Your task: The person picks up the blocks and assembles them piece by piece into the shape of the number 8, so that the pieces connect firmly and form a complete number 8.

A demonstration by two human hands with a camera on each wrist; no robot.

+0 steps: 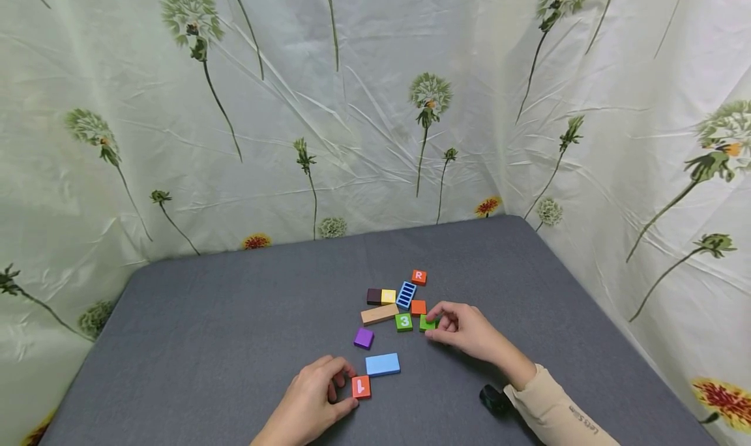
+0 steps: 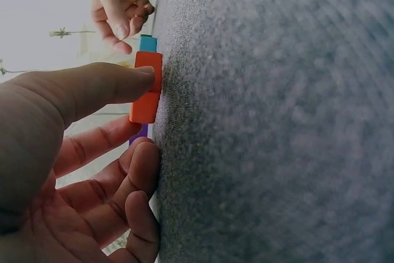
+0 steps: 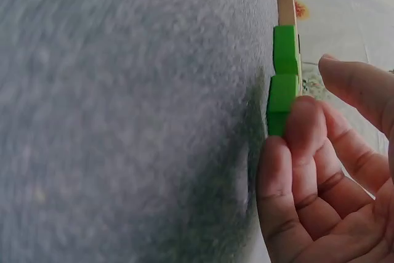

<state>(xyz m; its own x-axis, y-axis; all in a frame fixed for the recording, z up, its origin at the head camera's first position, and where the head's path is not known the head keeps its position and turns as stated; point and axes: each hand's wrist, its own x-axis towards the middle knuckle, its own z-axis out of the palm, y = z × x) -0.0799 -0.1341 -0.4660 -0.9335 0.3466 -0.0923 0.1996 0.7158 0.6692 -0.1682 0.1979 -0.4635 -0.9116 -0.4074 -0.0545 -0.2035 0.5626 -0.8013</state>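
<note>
My left hand (image 1: 317, 394) pinches a red block with a pale 1 on it (image 1: 361, 387) between thumb and index finger, low on the cloth. In the left wrist view the thumb lies on the side of this orange-red block (image 2: 146, 84). A blue rectangular block (image 1: 382, 364) lies just beyond it. My right hand (image 1: 469, 332) is at a green block (image 1: 427, 323); fingertips touch its side, and the thumb stands apart from it in the right wrist view (image 3: 280, 100). To its left sits a green block marked 3 (image 1: 403, 322).
Around lie a purple block (image 1: 364, 338), a wooden plank (image 1: 379, 314), a dark block (image 1: 374, 296), a yellow block (image 1: 388, 296), a blue slotted block (image 1: 406, 295), a red block (image 1: 418, 308) and a red R block (image 1: 419, 277). A black object (image 1: 494, 400) lies by the right sleeve.
</note>
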